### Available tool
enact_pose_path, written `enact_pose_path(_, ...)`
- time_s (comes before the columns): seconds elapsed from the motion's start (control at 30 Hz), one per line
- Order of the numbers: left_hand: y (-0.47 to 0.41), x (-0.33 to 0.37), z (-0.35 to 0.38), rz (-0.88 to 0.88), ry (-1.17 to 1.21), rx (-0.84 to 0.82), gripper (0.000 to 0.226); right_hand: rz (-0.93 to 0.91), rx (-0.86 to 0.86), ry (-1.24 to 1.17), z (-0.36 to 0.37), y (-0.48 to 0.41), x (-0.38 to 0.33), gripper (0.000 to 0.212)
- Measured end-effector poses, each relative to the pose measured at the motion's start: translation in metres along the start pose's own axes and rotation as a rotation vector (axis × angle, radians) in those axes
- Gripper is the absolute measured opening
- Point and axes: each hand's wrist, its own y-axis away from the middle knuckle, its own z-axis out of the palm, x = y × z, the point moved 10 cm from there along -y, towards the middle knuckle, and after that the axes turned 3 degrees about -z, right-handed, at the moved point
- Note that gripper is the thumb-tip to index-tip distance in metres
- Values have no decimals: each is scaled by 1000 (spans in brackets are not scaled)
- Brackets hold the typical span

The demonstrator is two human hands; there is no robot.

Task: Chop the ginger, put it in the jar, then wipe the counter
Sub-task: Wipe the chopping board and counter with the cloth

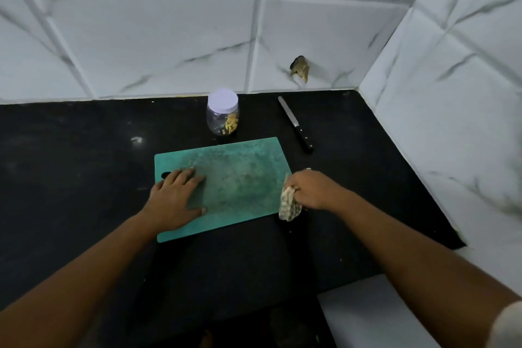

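White marble-look wall tiles (158,37) across upper frame, grey veins, raised joints. Side wall (452,79) same tile, meets it in a corner upper right. Chipped hole (300,68) right of centre. Black speckled counter (70,150) below, glare spot (137,140) centre-left.

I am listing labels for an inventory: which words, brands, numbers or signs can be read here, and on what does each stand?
No text can be read.
The clear jar and its white lid bear no label; the knife, the green cutting board and the patterned cloth show no letters.
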Motion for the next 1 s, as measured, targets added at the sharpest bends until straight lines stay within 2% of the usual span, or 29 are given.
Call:
enact_pose_path(0.13, 1, 11, -8, -27, 45, 68, 100, 140, 313, -302, -67, -3, 48, 37)
enact_pose_path(0.27, 0, 72, 2, 175, -36, 7, 117, 122, 415, -308, -98, -22, 61, 19)
enact_pose_path(0.4, -15, 100, 18, 112, -147, -67, 129, 95, 474, -147, -110, -52, 57, 26)
enact_pose_path(0.57, -18, 89, 23, 82, -187, -40, 125, 73, 288, 39, -69, -75, 62, 24)
enact_pose_path(0.63, -17, 86, 22, 82, -185, -37, 122, 60, 246, 3, -48, -74, 69, 19)
enact_pose_path(0.77, -18, 85, 20, 79, -179, -33, 121, 25, 244, -117, -31, -58, 83, 31)
enact_pose_path(0.9, -21, 82, 15, 56, -167, -21, 120, -68, 105, -153, -10, -24, 90, 43)
enact_pose_path(1.0, -26, 78, 11, 23, -165, -10, 121, -98, -11, -179, 3, 0, 94, 33)
